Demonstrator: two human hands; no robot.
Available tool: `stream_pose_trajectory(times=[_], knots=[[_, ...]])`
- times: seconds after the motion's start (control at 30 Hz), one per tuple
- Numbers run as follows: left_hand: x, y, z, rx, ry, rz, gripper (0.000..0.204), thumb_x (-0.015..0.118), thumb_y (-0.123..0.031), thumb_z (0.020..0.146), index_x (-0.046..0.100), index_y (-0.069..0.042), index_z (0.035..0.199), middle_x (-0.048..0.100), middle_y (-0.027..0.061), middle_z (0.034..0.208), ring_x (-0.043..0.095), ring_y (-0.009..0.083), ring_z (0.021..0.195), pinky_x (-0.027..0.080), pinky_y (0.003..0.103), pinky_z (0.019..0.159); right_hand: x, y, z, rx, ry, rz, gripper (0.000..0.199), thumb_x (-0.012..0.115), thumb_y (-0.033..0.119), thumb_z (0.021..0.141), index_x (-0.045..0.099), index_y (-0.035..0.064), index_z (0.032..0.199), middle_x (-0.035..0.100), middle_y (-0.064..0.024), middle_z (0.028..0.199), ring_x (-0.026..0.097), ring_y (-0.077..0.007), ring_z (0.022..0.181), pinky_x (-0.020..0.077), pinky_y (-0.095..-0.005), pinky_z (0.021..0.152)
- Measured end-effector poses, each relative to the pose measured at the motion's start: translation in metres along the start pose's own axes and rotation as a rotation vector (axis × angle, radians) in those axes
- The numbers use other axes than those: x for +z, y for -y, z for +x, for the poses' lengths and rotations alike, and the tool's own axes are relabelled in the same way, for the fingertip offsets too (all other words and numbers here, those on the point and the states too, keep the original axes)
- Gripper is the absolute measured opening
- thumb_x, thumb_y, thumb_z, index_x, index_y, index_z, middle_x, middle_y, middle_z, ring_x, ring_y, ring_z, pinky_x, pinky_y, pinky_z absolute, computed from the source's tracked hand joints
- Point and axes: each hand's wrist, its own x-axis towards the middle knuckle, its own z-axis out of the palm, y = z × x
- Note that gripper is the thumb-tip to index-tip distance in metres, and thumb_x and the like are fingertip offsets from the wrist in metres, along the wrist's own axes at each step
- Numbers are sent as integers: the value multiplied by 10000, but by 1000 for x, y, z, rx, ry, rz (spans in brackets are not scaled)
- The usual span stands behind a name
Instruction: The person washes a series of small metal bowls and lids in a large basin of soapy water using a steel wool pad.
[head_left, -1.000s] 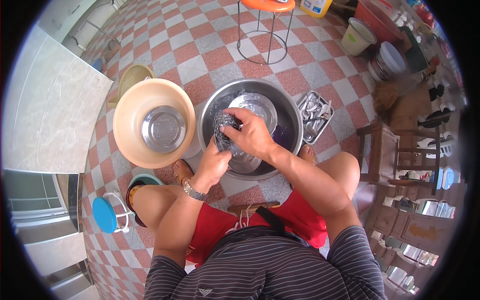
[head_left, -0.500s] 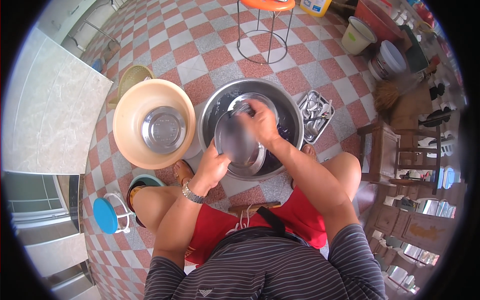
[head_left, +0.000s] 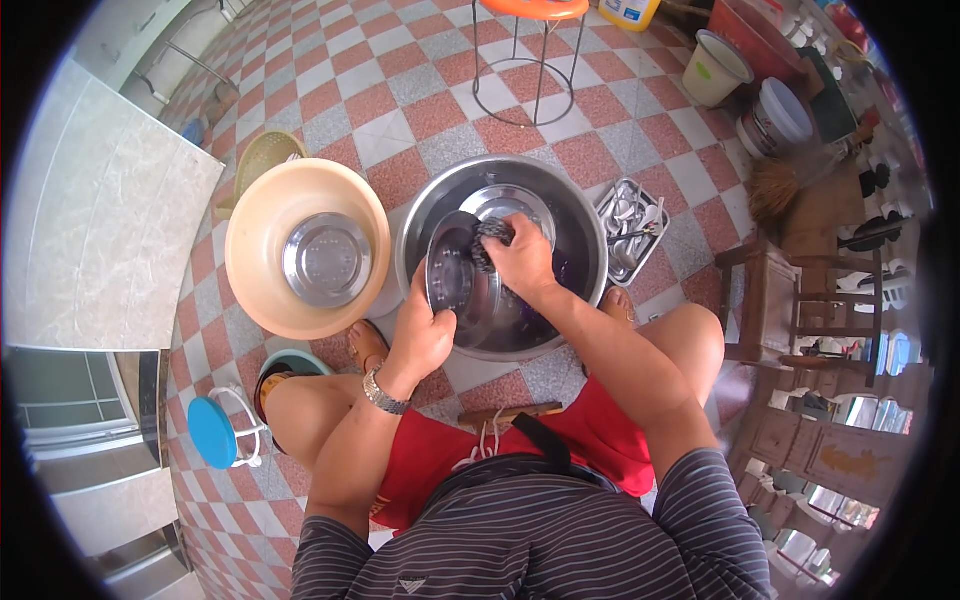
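Observation:
My left hand (head_left: 424, 332) grips the near rim of a steel bowl (head_left: 449, 278), which is tilted on its side over a large steel basin (head_left: 414, 200). In my right hand (head_left: 527, 264) is a dark scouring pad (head_left: 489, 245), pressed to the bowl's inner side near its far right rim. My fingers hide part of the pad. Another round steel dish (head_left: 518, 197) lies in the basin, in dark water behind my right hand. To the left, a cream plastic tub (head_left: 252, 270) holds a round steel dish (head_left: 327, 259).
Right of the basin sits a metal tray (head_left: 655, 236) of spoons and other utensils. An orange-topped stool (head_left: 536, 8) stands ahead, a small blue stool (head_left: 210, 432) at left. Buckets (head_left: 716, 70) and a wooden chair (head_left: 760, 305) line the right side.
The bowl has turned so its hollow faces more to the right. My right hand has moved slightly down and the pad now shows clearly against the bowl.

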Motion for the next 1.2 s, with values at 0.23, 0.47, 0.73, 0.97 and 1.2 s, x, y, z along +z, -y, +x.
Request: stream_pose_trajectory(times=[0.23,0.47,0.73,0.97,1.2], knots=[[1,-6,3,-25,-135,-63,662,430,88,802,376,19,1458,574,162,1302,585,241,1186,440,332,1041,-16,10,0,-76,173,-92,496,744,315,802,648,-6,1168,685,-241,1110,663,-395,1049,515,-430,951],[-12,-6,1,-114,-185,-642,699,478,138,834,365,-35,1503,513,96,1381,522,203,1257,450,359,1054,-21,22,1,440,290,866,419,755,129,821,613,-10,1190,716,-118,989,690,-186,889,544,-303,798],[-39,-29,1,-389,-99,-826,555,549,-52,931,409,-36,1468,568,138,1347,603,260,1206,544,439,967,-46,33,17,-18,284,645,346,727,-33,812,592,26,1125,682,-54,982,638,-111,893,525,-257,804],[-48,-35,-1,-446,80,-765,574,543,4,880,435,-13,1444,592,112,1272,632,224,1118,575,400,903,-55,38,15,-63,426,653,325,740,-36,809,617,29,1103,682,-28,1018,626,-79,934,517,-239,821],[-15,-29,-4,-314,65,-372,515,518,80,840,522,-24,1345,625,15,1038,598,77,800,506,225,661,-38,51,-13,-512,-45,-7,348,822,249,792,736,44,1060,702,-174,1066,682,-346,978,537,-407,908]])
